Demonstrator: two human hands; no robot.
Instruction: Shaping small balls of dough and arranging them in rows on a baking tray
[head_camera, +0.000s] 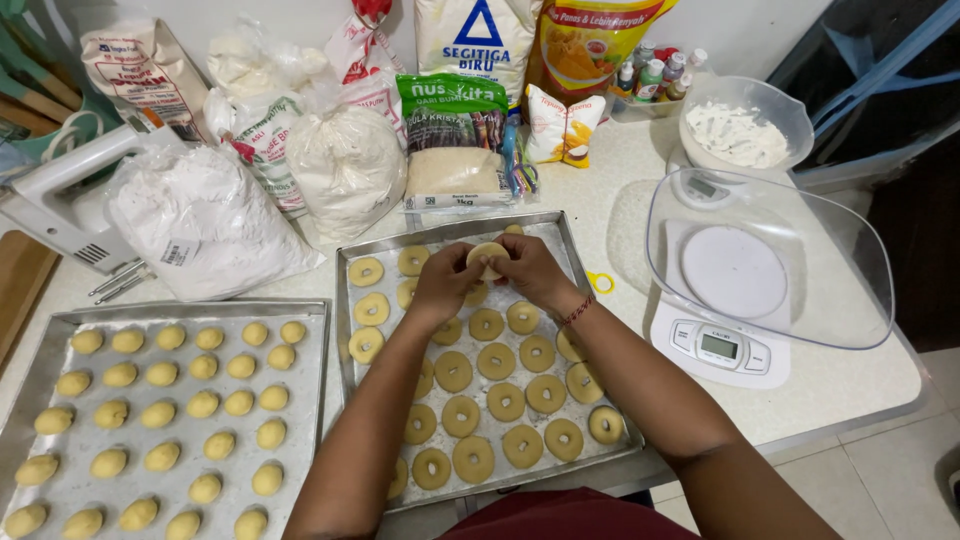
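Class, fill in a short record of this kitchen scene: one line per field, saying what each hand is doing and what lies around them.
left hand: pinches the dough disc, together with the other hand
right hand: grips the same disc from the right
middle tray: rows of ring-shaped dough pieces
left tray: rows of dough balls
right of the trays: kitchen scale with a clear bowl on it
back of table: flour bags

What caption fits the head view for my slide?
Both hands, left and right, shape a dough round over a tray of ring cookies.
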